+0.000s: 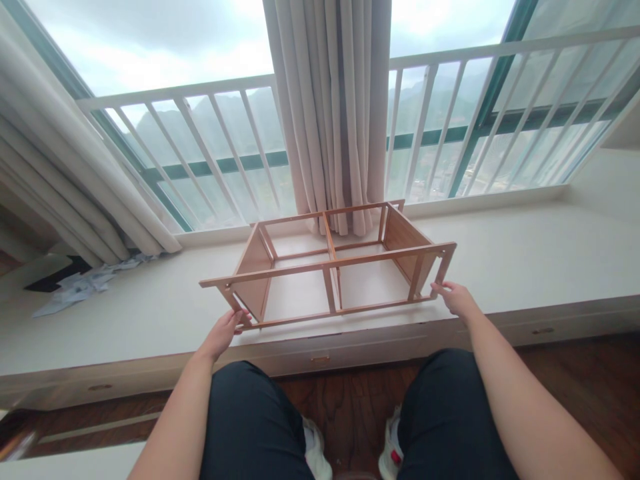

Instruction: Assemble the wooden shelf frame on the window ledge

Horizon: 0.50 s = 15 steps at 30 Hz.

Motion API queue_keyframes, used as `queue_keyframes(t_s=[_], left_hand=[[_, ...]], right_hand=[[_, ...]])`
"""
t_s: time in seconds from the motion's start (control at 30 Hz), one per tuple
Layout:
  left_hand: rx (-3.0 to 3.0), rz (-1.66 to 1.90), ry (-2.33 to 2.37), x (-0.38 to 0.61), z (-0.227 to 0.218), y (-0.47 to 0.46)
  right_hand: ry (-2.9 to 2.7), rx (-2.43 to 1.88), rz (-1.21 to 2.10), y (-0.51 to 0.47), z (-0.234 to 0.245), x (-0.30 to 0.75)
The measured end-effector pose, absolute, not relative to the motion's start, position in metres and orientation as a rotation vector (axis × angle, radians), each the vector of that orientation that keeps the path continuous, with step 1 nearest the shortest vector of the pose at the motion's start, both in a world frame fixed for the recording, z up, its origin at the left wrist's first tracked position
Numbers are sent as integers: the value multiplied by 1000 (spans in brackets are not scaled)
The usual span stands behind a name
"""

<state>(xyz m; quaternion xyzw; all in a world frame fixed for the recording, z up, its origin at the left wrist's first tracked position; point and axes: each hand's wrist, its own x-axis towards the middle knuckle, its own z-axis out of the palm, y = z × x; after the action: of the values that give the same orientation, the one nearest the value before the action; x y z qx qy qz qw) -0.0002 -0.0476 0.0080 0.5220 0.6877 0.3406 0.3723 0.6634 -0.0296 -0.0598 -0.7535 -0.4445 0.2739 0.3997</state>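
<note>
Where pleated curtain (pixel 330 107) meets smooth white counter (pixel 510 253): a boxy, slim-barred wooden rack (pixel 329 288) with flat end panels lies lengthwise.
Left hand (pixel 223 333): fingers curled closed on the rack's near left corner.
Right hand (pixel 456 300): thumb and fingers pinching its near right corner.

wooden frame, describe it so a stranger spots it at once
Below the windows runs a white sill. There, in front of the middle curtain, is the wooden frame, with the left hand and right hand at its near corners. Unlike the papers to its left, it is brown and open, with panelled ends.
</note>
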Motion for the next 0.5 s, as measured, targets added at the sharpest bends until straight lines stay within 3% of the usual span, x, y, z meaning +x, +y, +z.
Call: queue_keyframes(t_s=[0.23,0.5], left_hand=[[1294,933,1809,-2,4,-41],[1289,1021,1915,-5,2,-21]], right_hand=[[-1041,-1901,1004,-39,-58,663],[-1024,-1923,909,-34,-59,666]])
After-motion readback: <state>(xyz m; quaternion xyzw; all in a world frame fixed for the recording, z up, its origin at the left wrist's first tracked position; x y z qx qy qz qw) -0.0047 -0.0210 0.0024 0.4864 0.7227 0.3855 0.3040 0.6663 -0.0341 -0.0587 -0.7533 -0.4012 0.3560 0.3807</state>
